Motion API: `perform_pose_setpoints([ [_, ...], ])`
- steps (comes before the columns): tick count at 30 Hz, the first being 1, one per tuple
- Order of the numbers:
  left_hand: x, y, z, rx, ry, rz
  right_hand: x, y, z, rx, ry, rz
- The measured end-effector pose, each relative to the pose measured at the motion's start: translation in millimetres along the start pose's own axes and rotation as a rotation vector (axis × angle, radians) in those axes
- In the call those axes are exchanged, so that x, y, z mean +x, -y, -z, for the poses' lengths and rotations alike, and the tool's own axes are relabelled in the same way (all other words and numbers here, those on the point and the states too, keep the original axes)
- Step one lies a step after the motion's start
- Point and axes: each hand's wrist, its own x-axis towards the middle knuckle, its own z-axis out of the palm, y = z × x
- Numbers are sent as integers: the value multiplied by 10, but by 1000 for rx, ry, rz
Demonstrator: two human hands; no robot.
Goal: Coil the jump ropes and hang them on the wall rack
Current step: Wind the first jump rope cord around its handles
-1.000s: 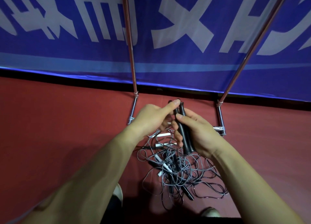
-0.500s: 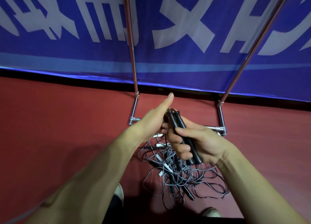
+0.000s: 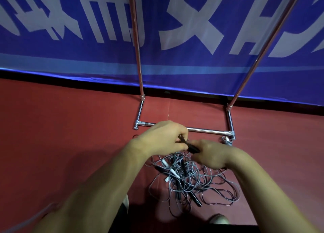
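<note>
- Left hand (image 3: 163, 140): back turned to the camera, fingers curled, their tips pinching the upper end of the black handles (image 3: 190, 147).
- Right hand (image 3: 211, 154): fingers curled round the lower part of the handles. Blur hides the exact grip.
- Handles: held tilted between the two hands, above the pile and in front of the rack's base bar.
- Ropes (image 3: 192, 182): a tangled grey pile on the floor (image 3: 61, 136) beneath the hands, uncoiled, with black and white grips mixed in.
- Loop (image 3: 226, 139): a small grey bundle with a white end, just beside the rack's right foot, apart from the pile.
- Rack (image 3: 206, 130): a chrome frame standing on the red floor. Its base bar runs just behind the hands, and its two uprights rise in front of the banner (image 3: 175, 71).
- Banner: blue, with large white characters.
- Shoe (image 3: 219, 218): a toe at the lower edge, near the pile.
</note>
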Motion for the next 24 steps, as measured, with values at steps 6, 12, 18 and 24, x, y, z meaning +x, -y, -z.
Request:
perform_pose_setpoints([
  [6,-45,88,41,-659,142,21,-172,66,20,385,287,66],
  [12,45,-76,-91,-1031,107,234,-231,281,31,781,365,286],
  [18,151,-115,-114,-724,-66,399,-32,122,70,1053,-217,180],
  [24,60,-224,-147,-37,-271,200,42,-100,24,285,-401,-43],
])
